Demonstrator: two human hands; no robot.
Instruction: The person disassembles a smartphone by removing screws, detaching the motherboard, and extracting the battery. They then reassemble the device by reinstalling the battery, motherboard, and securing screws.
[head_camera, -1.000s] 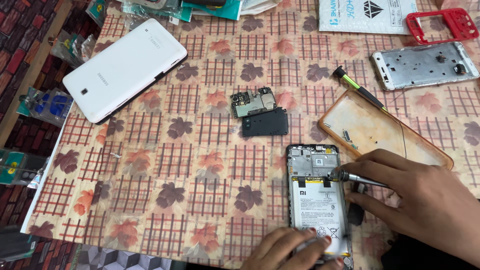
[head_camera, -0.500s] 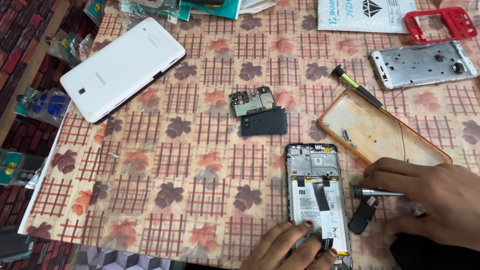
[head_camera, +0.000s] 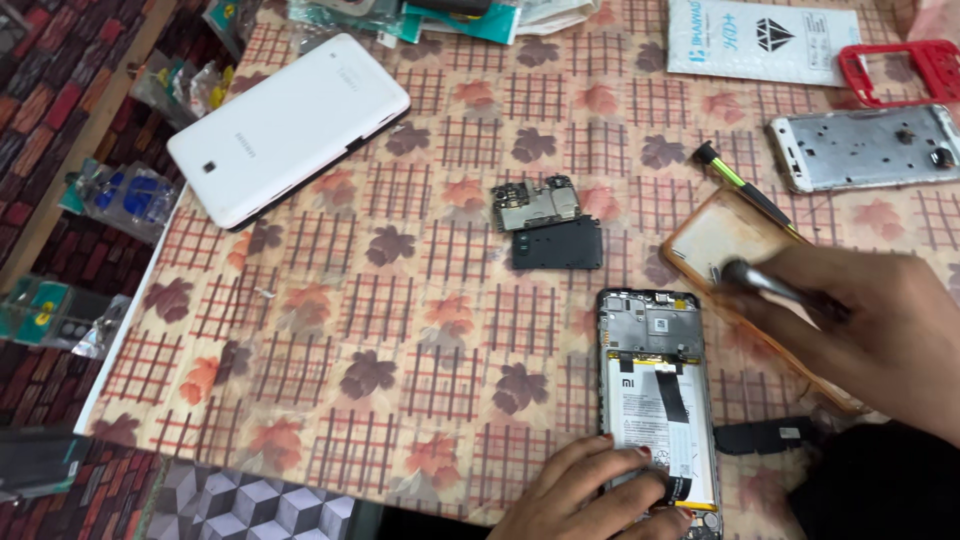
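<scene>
Raised since prev frame: my right hand (head_camera: 880, 330), fingers closed around metal tool (head_camera: 765, 283); left hand (head_camera: 590, 495), fingers loosely spread, pins opened phone (head_camera: 657, 390).

Glossy white plastic tablet (head_camera: 288, 125), shiny metal tool (head_camera: 770, 284), smooth patterned tablecloth (head_camera: 400, 330)

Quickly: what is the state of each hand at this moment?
Left hand: fingers lie flat on the lower end of the opened phone, gripping nothing.
Right hand: closed on a metal tool.
</scene>
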